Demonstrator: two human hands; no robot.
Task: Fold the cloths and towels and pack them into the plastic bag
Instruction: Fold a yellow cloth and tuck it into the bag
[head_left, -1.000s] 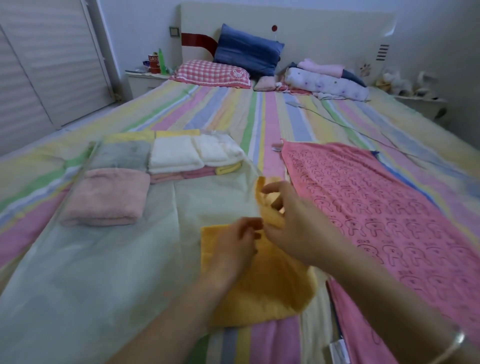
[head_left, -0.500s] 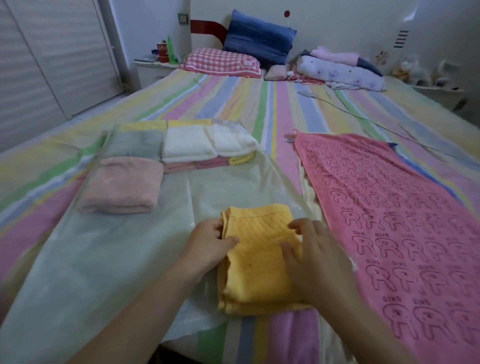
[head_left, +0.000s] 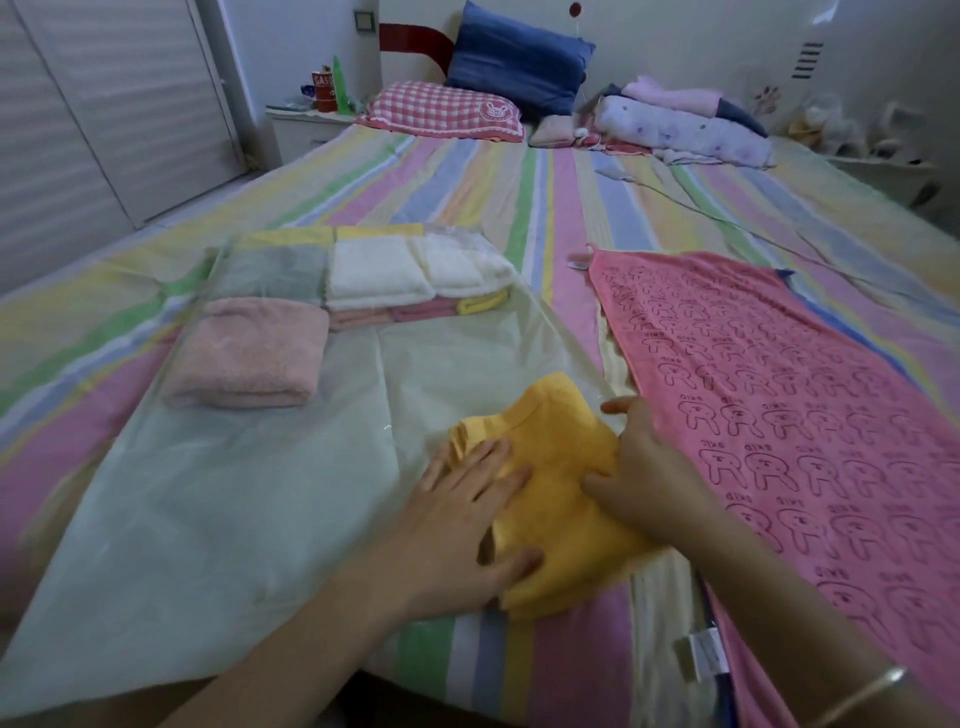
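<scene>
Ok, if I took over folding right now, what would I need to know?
Left grip: flat, pressing the folded yellow cloth. Right grip: on the cloth's right side; pinching or just pressing, unclear.
Yellow cloth lies at the near right edge of the plastic bag.
Done: pink towel, grey towel and white towels folded, at the bag's far end.
Left: pack the yellow cloth, then fold and pack the big pink rabbit-print towel, spread flat on the bed to the right.
</scene>
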